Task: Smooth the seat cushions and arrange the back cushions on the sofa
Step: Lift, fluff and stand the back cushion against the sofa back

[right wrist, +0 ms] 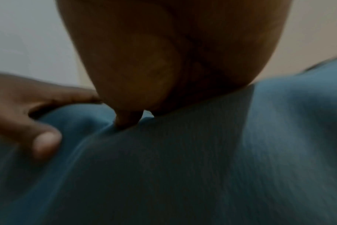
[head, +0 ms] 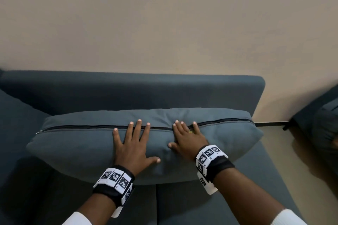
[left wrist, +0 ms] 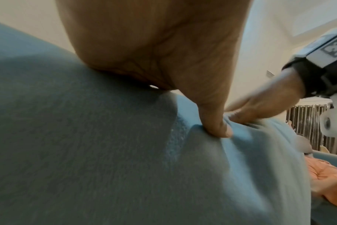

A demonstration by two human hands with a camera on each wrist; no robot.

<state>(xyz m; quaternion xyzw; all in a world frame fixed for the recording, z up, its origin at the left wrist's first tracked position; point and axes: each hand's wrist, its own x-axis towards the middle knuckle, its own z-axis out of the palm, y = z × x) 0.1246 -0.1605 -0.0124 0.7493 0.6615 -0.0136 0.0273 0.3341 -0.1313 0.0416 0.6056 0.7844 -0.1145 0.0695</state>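
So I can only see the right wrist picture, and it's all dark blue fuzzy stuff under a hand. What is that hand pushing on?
Observer: The head view shows a long blue back cushion. The right hand lies flat on it, fingers straight.
Operator: Where is it sitting?
Observer: It stands on the seat cushions, in front of the sofa backrest.
Operator: Does it have a zip?
Observer: Yes, a black zipper runs along its top edge. The left hand, fingers spread, reaches across it.
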